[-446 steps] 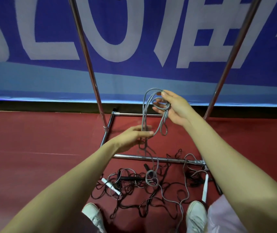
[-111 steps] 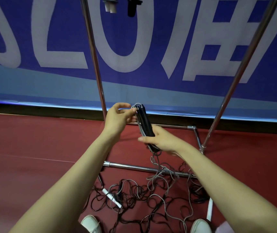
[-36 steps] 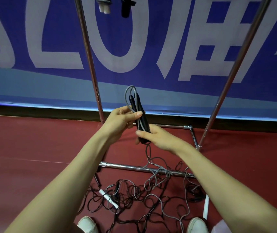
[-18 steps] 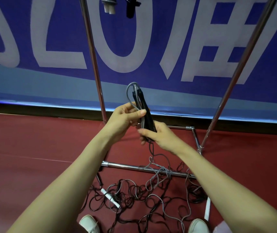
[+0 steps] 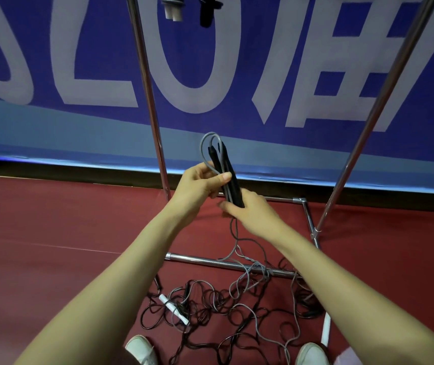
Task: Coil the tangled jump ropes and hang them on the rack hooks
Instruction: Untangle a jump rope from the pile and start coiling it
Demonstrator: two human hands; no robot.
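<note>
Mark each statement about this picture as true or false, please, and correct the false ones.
1. Both hands, left hand and right hand, hold the black handles. True.
2. The grey rope hangs wholly clear of the floor. False: below the hands it trails down into the tangle on the floor.
3. A white handle lies in that tangle. True.
4. Nothing hangs at the top of the rack. False: white handle ends and a black handle end hang there, cut off by the picture's top edge.
</note>
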